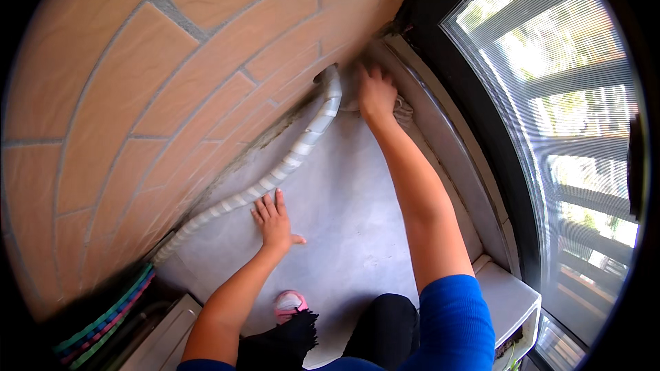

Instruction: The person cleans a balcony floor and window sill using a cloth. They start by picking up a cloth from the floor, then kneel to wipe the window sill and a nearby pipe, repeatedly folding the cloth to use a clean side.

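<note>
My left hand [273,224] lies on the grey surface [357,199] with its fingers spread and nothing in them. Its fingertips are close to a hose or pipe wrapped in white tape [302,145], which curves from a hole in the brick wall down to the lower left. At the far corner, my outstretched right hand [377,95] presses on a bunched, greyish-brown rag [404,111]. Its fingers are slightly blurred and point toward the corner. Most of the rag is hidden beneath the hand.
An orange brick wall [158,69] rises on the left. To the right runs a raised ledge [447,124] below a dark-framed screen window [564,96]. A white planter box [509,295] stands at the lower right. Striped woven straps [103,319] and a pink shoe [290,304] show below.
</note>
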The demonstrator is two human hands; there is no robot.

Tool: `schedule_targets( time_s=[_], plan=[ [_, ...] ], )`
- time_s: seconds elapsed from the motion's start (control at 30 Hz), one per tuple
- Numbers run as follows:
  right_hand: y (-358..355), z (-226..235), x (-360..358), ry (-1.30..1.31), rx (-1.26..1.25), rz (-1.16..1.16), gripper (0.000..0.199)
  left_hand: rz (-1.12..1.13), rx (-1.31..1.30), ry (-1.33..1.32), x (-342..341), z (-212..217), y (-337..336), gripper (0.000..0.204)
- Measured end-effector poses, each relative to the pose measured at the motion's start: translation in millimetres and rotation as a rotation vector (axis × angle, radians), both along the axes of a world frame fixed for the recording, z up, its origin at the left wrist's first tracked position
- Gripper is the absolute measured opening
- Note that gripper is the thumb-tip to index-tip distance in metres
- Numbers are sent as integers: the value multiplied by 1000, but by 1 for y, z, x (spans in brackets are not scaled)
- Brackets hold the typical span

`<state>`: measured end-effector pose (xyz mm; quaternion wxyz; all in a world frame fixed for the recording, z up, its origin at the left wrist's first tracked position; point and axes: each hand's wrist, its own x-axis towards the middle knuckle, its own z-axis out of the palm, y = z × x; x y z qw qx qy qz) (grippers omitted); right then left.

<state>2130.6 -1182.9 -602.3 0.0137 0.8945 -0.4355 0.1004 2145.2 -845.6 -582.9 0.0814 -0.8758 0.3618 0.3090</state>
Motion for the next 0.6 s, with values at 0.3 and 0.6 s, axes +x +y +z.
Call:
schedule_targets(
  time_s=[0.3,0.6],
  plan=[
    [-11,-13,18,141,101,-24,18,11,39,14,1,3,1,141],
    [25,-2,-14,-64,165,570,14,23,41,-14,0,2,2,141]
  ],
)
